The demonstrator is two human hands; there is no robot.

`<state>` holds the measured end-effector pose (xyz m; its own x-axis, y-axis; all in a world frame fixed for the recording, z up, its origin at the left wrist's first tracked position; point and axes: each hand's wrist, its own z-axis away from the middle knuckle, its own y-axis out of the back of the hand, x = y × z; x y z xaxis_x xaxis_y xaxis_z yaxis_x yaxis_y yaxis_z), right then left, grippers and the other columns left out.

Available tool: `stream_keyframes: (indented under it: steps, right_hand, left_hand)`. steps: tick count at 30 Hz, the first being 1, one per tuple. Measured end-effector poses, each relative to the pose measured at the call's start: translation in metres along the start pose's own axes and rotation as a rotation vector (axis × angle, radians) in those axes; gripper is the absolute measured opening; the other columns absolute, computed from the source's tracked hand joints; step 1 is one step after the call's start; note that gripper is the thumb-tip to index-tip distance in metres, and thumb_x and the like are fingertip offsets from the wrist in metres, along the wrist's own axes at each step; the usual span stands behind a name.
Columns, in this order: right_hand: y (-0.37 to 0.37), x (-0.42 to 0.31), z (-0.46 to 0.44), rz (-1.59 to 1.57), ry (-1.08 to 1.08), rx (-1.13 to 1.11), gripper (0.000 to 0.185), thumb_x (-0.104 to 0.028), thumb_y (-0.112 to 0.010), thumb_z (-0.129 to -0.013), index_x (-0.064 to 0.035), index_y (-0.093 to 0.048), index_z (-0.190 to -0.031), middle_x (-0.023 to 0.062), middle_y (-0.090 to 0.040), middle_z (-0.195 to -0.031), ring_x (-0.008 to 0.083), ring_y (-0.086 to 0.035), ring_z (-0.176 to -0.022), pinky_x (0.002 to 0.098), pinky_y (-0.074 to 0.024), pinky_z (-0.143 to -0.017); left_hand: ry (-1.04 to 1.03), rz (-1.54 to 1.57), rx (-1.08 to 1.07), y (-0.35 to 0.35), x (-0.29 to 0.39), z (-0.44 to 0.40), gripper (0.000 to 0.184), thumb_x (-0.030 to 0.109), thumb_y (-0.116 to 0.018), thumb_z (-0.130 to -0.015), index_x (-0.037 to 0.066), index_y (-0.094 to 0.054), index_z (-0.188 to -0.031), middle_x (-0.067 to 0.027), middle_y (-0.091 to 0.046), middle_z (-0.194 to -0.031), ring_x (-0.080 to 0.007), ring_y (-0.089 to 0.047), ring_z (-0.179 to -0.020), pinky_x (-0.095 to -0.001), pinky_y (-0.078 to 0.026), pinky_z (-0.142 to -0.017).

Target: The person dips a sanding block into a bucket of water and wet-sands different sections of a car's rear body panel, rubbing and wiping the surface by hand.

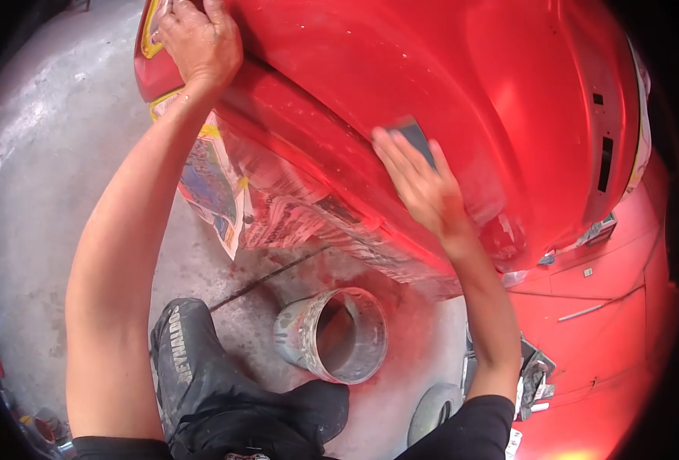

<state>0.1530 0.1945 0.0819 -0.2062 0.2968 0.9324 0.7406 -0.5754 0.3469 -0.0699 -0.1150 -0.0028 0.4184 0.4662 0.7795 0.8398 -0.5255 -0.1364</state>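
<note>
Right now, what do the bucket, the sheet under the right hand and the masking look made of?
Bucket: likely plastic, dull; thick rim, splattered wall.
Sheet under right hand: probably abrasive paper, matte grey; motion blur hides any grit.
Masking: newspaper, thin and creased, print showing; yellow tape, likely paper-backed, flat strips.
</note>
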Motion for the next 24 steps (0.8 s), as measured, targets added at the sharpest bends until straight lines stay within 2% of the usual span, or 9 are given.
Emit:
stream_keyframes:
  steps: [2,4,6,9,11,14,17,22,24]
  right_hand:
    - [-0.014,-0.001,0.009,-0.019,0.009,0.009,0.053,-0.018,-0.055,-0.095,-0.0172,-0.059,-0.147,-0.0065,-0.041,-0.165,0.0091,-0.043,-0.147,0.0459,-0.0254,-0.124]
    - [-0.001,-0.003,-0.017,-0.073,0.016,-0.015,0.052,-0.019,-0.056,-0.094,-0.0173,-0.059,-0.146,-0.0074,-0.043,-0.164,0.0086,-0.043,-0.147,0.0482,-0.0246,-0.125]
    - [0.007,-0.011,-0.079,-0.078,0.020,0.062,0.052,-0.019,-0.056,-0.094,-0.0177,-0.060,-0.146,-0.0081,-0.044,-0.163,0.0088,-0.043,-0.147,0.0514,-0.0234,-0.126]
    - [0.002,-0.014,-0.109,-0.057,0.019,0.146,0.051,-0.019,-0.055,-0.095,-0.0187,-0.060,-0.145,-0.0085,-0.045,-0.161,0.0093,-0.043,-0.147,0.0555,-0.0213,-0.126]
    - [0.006,-0.006,-0.094,-0.023,0.041,0.107,0.052,-0.020,-0.054,-0.095,-0.0203,-0.058,-0.148,-0.0085,-0.044,-0.162,0.0097,-0.041,-0.148,0.0558,-0.0223,-0.126]
    - [0.001,0.004,-0.023,-0.070,-0.004,-0.019,0.054,-0.021,-0.055,-0.096,-0.0210,-0.056,-0.149,-0.0090,-0.042,-0.164,0.0087,-0.040,-0.148,0.0557,-0.0234,-0.125]
    - [-0.015,0.001,-0.003,-0.005,-0.013,0.000,0.055,-0.021,-0.056,-0.095,-0.0203,-0.055,-0.150,-0.0091,-0.040,-0.165,0.0085,-0.041,-0.148,0.0547,-0.0249,-0.125]
    - [-0.003,-0.026,-0.131,-0.045,0.005,0.106,0.058,-0.021,-0.058,-0.092,-0.0219,-0.055,-0.150,-0.0084,-0.040,-0.165,0.0085,-0.042,-0.146,0.0537,-0.0270,-0.124]
    - [-0.002,-0.022,-0.125,-0.027,-0.001,0.111,0.059,-0.021,-0.058,-0.092,-0.0230,-0.054,-0.151,-0.0084,-0.040,-0.165,0.0082,-0.042,-0.147,0.0534,-0.0276,-0.124]
  left_hand:
    - [0.002,0.026,0.016,-0.002,0.000,-0.003,0.047,0.031,-0.044,-0.110,-0.001,-0.051,-0.144,-0.0277,-0.051,-0.142,-0.0431,-0.043,-0.137,-0.0498,-0.029,-0.119]
    - [-0.002,0.074,0.027,-0.001,0.002,0.002,0.046,0.031,-0.044,-0.110,-0.001,-0.052,-0.142,-0.0271,-0.051,-0.142,-0.0427,-0.043,-0.137,-0.0494,-0.030,-0.119]
    - [-0.024,0.144,0.077,-0.001,0.008,-0.003,0.046,0.031,-0.044,-0.110,-0.001,-0.053,-0.141,-0.0266,-0.051,-0.142,-0.0424,-0.043,-0.137,-0.0490,-0.030,-0.118]
    - [-0.012,0.059,0.055,-0.001,0.004,-0.005,0.046,0.031,-0.045,-0.109,-0.001,-0.053,-0.141,-0.0260,-0.052,-0.141,-0.0419,-0.044,-0.135,-0.0487,-0.031,-0.117]
    - [0.014,0.087,0.036,-0.001,0.005,-0.001,0.046,0.031,-0.046,-0.109,-0.001,-0.053,-0.140,-0.0259,-0.052,-0.140,-0.0418,-0.045,-0.133,-0.0492,-0.032,-0.116]
    - [-0.005,0.048,0.044,-0.004,-0.003,0.001,0.046,0.031,-0.046,-0.109,-0.002,-0.053,-0.140,-0.0261,-0.054,-0.138,-0.0418,-0.047,-0.131,-0.0500,-0.033,-0.114]
    - [-0.023,0.042,0.058,-0.008,-0.011,0.004,0.046,0.031,-0.045,-0.109,-0.001,-0.053,-0.141,-0.0263,-0.054,-0.137,-0.0419,-0.047,-0.130,-0.0501,-0.033,-0.114]
    - [-0.034,0.052,0.063,-0.007,-0.004,0.000,0.046,0.031,-0.043,-0.110,-0.001,-0.052,-0.142,-0.0254,-0.054,-0.137,-0.0408,-0.046,-0.131,-0.0492,-0.033,-0.115]
    - [-0.036,0.064,0.028,-0.004,-0.006,-0.002,0.045,0.031,-0.043,-0.110,0.000,-0.053,-0.142,-0.0247,-0.054,-0.138,-0.0402,-0.046,-0.132,-0.0485,-0.033,-0.116]
